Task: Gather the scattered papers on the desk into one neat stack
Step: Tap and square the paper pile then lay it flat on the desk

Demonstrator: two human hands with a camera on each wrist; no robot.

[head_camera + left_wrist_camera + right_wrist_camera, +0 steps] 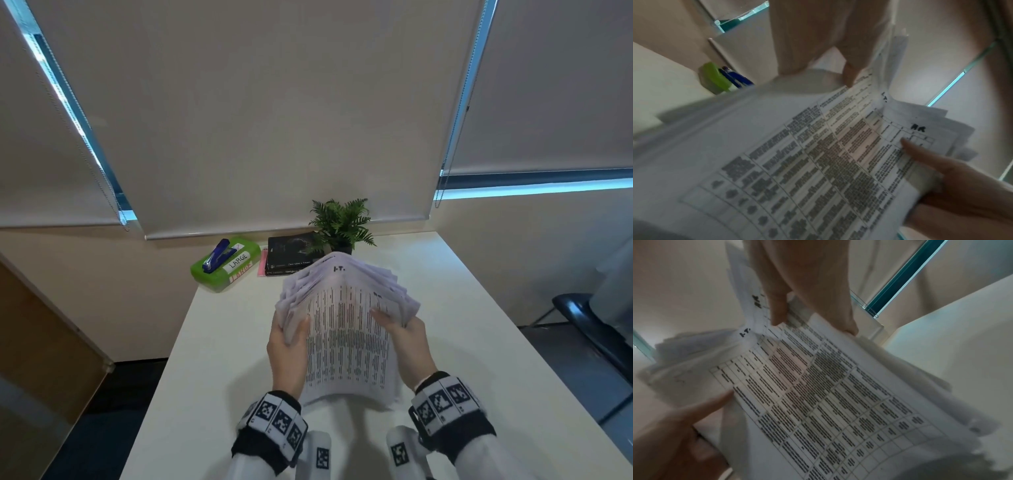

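Note:
A thick bundle of printed papers [346, 329] stands tilted on the white desk [479, 329], its lower edge on the desktop and its upper edges fanned unevenly. My left hand [291, 337] grips the bundle's left side, thumb on the front sheet. My right hand [397, 327] grips the right side the same way. The left wrist view shows the table-printed top sheet [818, 154] close up, with my left thumb [850, 76] on it and my right hand [941, 172] opposite. In the right wrist view my right thumb [779, 311] presses the sheet [828, 394].
At the desk's far edge sit a green box [239, 263] labelled LARGE with a blue stapler [217, 255] on it, stacked black books [291, 257] and a small potted fern [340, 222]. A dark chair [589, 329] stands to the right. Window blinds hang behind.

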